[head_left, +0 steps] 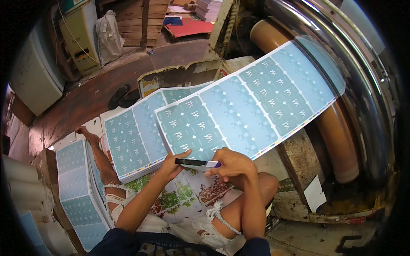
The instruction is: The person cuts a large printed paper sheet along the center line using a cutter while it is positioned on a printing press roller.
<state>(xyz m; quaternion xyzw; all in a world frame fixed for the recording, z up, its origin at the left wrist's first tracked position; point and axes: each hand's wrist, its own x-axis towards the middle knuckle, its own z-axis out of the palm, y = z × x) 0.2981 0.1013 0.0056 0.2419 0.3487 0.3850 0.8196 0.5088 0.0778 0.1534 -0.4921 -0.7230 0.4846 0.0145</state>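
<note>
A long printed sheet (pixel 232 104), blue and green with white marks, slopes down from the machine rollers toward me. My left hand (pixel 172 166) is at its near edge, thumb on top and fingers curled below, pinching it. My right hand (pixel 234 164) is closed around the purple end of a slim black-and-purple tool (pixel 192 162), which lies level along the sheet's edge, its black end close to my left hand. Whether it is a cutter or a pen, I cannot tell. A stack of similar sheets (pixel 136 138) lies under and left of the long sheet.
Shiny metal rollers (pixel 341 51) and a brown roller (pixel 337 145) stand at right. Another printed stack (pixel 81 192) is at lower left, beside my leg. Dark sandals (pixel 121 96) lie on the floor. Farther back are a sack (pixel 109 38) and a red board (pixel 190 27).
</note>
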